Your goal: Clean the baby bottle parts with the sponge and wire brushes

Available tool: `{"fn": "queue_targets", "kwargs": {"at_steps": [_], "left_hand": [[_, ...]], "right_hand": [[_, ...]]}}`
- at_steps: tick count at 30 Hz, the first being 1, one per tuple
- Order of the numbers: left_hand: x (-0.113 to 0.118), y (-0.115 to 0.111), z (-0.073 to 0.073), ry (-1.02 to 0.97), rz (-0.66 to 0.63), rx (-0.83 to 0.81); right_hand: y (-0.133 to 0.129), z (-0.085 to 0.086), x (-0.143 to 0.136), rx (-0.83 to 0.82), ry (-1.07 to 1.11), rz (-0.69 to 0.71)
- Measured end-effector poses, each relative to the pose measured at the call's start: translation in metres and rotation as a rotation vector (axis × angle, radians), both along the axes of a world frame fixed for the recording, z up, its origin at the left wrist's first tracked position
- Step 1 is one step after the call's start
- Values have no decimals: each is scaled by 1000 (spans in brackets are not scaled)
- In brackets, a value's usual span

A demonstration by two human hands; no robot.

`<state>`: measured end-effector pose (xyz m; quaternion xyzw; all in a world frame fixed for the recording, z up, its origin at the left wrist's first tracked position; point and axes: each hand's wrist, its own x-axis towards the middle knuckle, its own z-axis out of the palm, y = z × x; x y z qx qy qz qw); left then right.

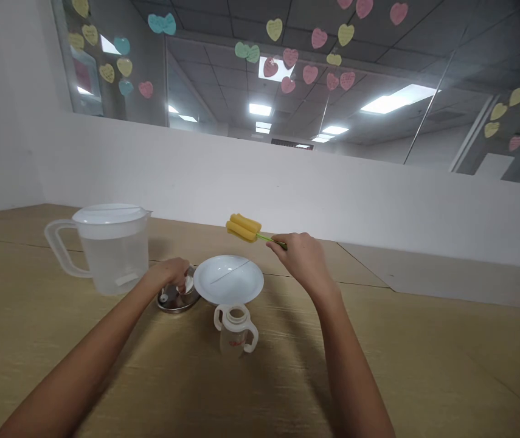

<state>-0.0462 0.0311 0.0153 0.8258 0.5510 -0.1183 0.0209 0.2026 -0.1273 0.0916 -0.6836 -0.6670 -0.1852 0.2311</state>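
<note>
My right hand (303, 258) is closed round the green handle of a bottle brush with a yellow sponge head (244, 227), held above the table and pointing left. Over a round metal tray (175, 307), my left hand (173, 272) reaches down with curled fingers at a small whitish piece (189, 285); its kind is partly hidden. Another small pale part (163, 297) lies on the tray. Right of the tray is a white bowl (253, 286) with a thin, pale stick-like thing across it. In front of the bowl stands a clear, two-handled baby bottle (233, 337) without a lid.
A large translucent lidded pitcher (116, 255) stands at the left, its handle to the left. The wooden table (424, 359) meets a white wall (260, 182) at the back. Above the wall is glass with heart-shaped notes (318, 38).
</note>
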Motion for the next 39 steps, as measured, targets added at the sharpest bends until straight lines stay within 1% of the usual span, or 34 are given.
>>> {"fn": "queue_targets", "kwargs": {"at_steps": [4, 10, 19, 26, 31, 33, 35, 37, 39], "left_hand": [[3, 3, -5, 19, 7, 26], [2, 4, -2, 30, 7, 34], [0, 4, 1, -35, -14, 32], [5, -5, -2, -17, 39, -17], [9, -11, -1, -55, 4, -38], [5, -11, 4, -77, -4, -49], [-2, -13, 15, -105, -6, -37], [-10, -20, 32, -148, -20, -7], [-15, -34, 51, -228, -81, 0]], "right_hand": [[-1, 0, 0, 2, 11, 6], [0, 0, 0, 8, 6, 11], [0, -1, 1, 4, -3, 9], [-1, 0, 1, 3, -7, 27], [0, 0, 1, -15, -12, 19], [0, 0, 1, -20, -17, 13], [0, -1, 1, -29, -15, 5], [1, -1, 2, -41, -10, 0], [2, -2, 3, -49, -8, -1]]}}
